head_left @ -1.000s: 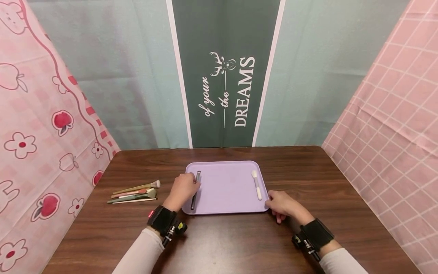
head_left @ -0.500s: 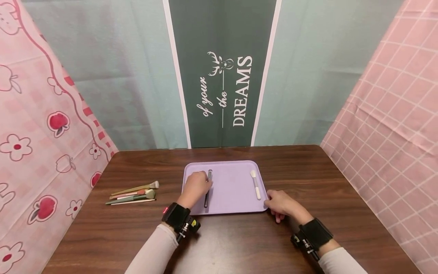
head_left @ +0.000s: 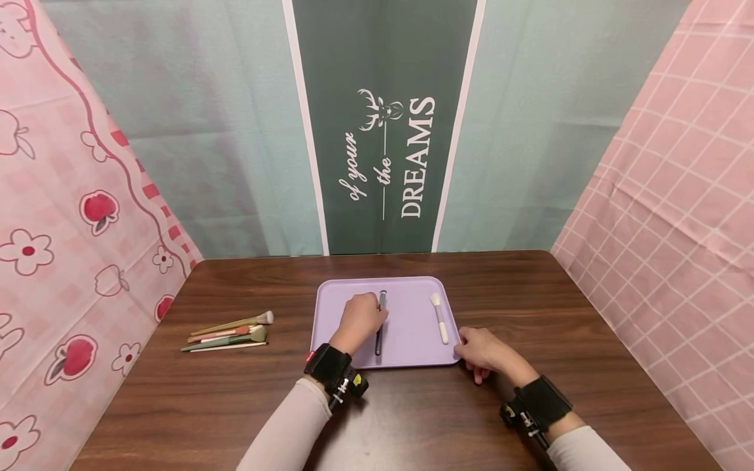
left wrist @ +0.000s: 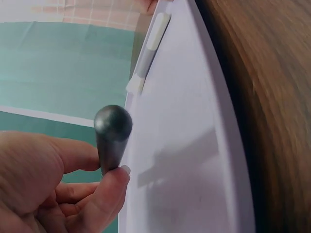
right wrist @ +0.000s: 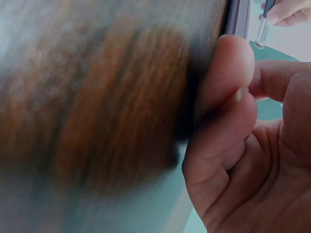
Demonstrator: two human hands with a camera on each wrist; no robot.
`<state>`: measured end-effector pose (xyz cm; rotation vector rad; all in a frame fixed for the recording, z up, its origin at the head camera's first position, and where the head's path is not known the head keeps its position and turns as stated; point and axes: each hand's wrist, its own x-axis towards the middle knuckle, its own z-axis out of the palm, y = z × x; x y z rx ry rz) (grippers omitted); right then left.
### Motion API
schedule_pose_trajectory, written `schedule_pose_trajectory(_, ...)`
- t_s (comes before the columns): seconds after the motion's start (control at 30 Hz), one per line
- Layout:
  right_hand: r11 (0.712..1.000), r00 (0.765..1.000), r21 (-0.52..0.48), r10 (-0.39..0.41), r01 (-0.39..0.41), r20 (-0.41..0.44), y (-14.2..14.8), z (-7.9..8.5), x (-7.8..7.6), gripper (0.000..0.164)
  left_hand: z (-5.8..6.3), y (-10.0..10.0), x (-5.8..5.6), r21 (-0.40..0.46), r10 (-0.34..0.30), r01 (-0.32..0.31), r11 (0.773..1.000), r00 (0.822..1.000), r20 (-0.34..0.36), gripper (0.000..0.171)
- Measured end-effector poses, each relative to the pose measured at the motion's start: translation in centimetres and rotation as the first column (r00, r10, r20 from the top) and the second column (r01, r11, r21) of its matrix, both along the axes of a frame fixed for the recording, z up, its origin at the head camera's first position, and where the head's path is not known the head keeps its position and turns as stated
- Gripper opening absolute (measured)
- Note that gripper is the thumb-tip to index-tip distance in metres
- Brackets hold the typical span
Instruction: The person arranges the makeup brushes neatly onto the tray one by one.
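My left hand (head_left: 360, 320) pinches a slim dark grey makeup brush (head_left: 379, 337) between thumb and fingers, over the middle of the lilac tray (head_left: 412, 358). Its rounded handle end points at the left wrist camera, and a shadow falls on the tray below. A clear-looking far end of that brush (right wrist: 262, 33) shows in the right wrist view. On the tray's right side lies a white makeup brush (head_left: 440, 318), bristles away from me. My right hand (head_left: 484, 350) holds the tray's near right corner, thumb and fingers pinching the rim.
Several makeup brushes (head_left: 230, 332) lie in a loose bundle on the brown wooden table (head_left: 501, 288), left of the tray. Hanging cloths enclose the table: a green one (head_left: 383, 229) behind, pink ones at both sides.
My left hand has carried the dark grey brush rightward from the tray's left edge to its middle. The right hand stays at the tray's corner.
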<state>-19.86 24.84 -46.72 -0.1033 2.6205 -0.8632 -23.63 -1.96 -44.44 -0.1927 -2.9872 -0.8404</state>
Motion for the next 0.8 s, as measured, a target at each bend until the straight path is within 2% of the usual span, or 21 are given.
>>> schedule_pose_trajectory(0.33, 1.0, 1.0, 0.002, -0.002, 0.002, 0.003, 0.0, 0.2, 0.1, 0.008, -0.2, 2.4, -0.6, 0.029, 0.002, -0.003, 1.0, 0.999, 0.036, 0.041)
schedule_pose_trajectory(0.8, 1.0, 1.0, 0.016, -0.01, 0.01, 0.008, -0.1, 0.2, 0.1, 0.009, -0.5, 5.6, -1.3, 0.073, 0.023, -0.031, 0.997, 0.993, 0.112, 0.033)
